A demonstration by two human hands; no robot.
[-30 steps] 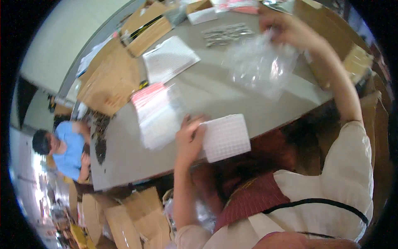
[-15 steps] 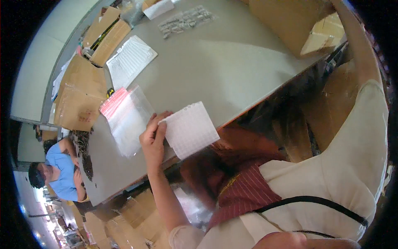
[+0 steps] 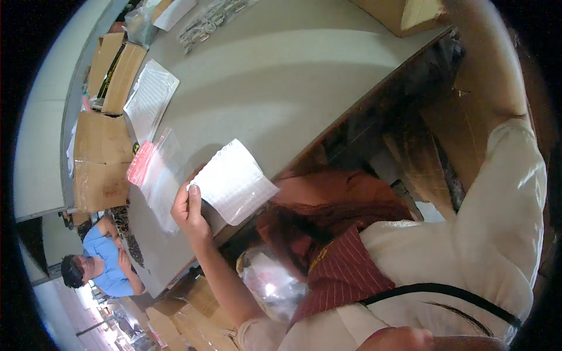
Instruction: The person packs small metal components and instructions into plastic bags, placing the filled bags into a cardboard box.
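My left hand [image 3: 192, 212] grips a small white notepad [image 3: 231, 184] by its left edge, thumb on top and the other fingers mostly hidden beneath. Faint rows of lines cover the notepad; its upper edge is ragged, and its lower part looks glossy and curled. The pad is held above the near edge of the grey table [image 3: 263, 88]. Just left of my left hand lies a stack of clear plastic bags [image 3: 161, 181] with pink-red tops. My right arm reaches up along the right side, and its hand is beyond the picture's upper edge.
Cardboard boxes [image 3: 102, 164] line the table's left side, beside a stack of printed sheets [image 3: 151, 96]. Small bagged parts [image 3: 208, 26] lie at the far end. Another box [image 3: 404, 14] stands at top right. A person in blue [image 3: 108, 266] sits at the left end near dark pieces.
My left hand has moved left with the notepad, which is now tilted and more curled. The view has shifted, and my right arm reaches farther up out of the picture.
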